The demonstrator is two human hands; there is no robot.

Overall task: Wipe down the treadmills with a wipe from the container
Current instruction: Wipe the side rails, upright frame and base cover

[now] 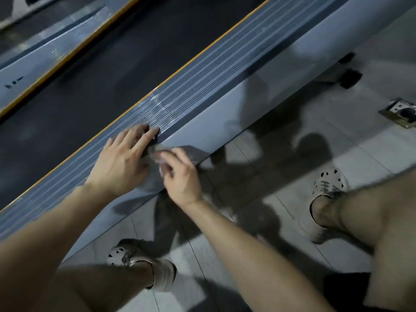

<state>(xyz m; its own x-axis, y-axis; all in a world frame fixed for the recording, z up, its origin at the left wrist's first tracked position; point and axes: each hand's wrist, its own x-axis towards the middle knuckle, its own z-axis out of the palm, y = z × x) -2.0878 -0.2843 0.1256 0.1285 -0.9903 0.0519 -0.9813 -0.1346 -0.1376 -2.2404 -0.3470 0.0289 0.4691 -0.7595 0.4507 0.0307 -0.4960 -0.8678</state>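
belt (94, 86): dark, left and far of the rail.
rail (202, 70): ribbed, grey, running diagonally.
left hand (122, 158): flat on the rail, fingers straight and spread.
wipe (155, 153): blurred, on the rail's near edge, between the hands.
right hand (180, 176): fingers curled, pinching the wipe.
socket (399, 112): in the floor, far right.

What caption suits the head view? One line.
Left hand flat on the treadmill's ribbed side rail, right hand gripping a wipe at its edge.

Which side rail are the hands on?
The near side rail, this side of the belt: left hand flat on it, right hand pinching the wipe. The far side rail is untouched.
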